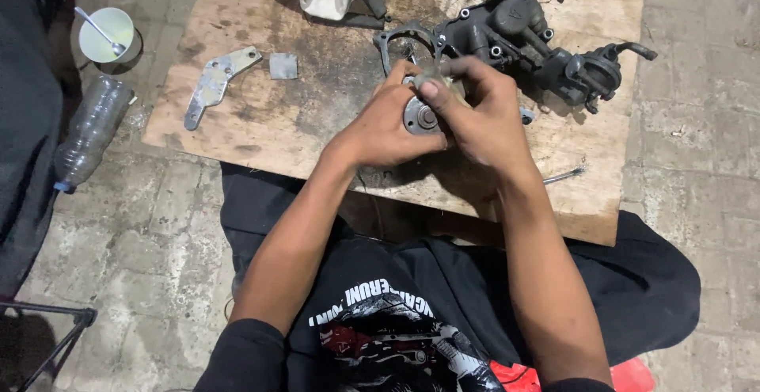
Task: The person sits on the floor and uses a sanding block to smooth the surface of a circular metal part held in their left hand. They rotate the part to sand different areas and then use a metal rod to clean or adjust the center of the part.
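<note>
Metal round pump part (421, 115) sits clasped between both hands — left hand (388, 127) cupping beneath, right hand (475, 111) pinching above — over the plywood board's (301, 115) near edge.

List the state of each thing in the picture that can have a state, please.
Left hand: closed around a small round metal part.
Right hand: gripping the same part from the other side.
Dark grey cast engine housing: lying on the wooden board.
Flat silver metal bracket: lying flat.
Clear plastic bottle: on its side.
White cup: upright, spoon inside.
</note>
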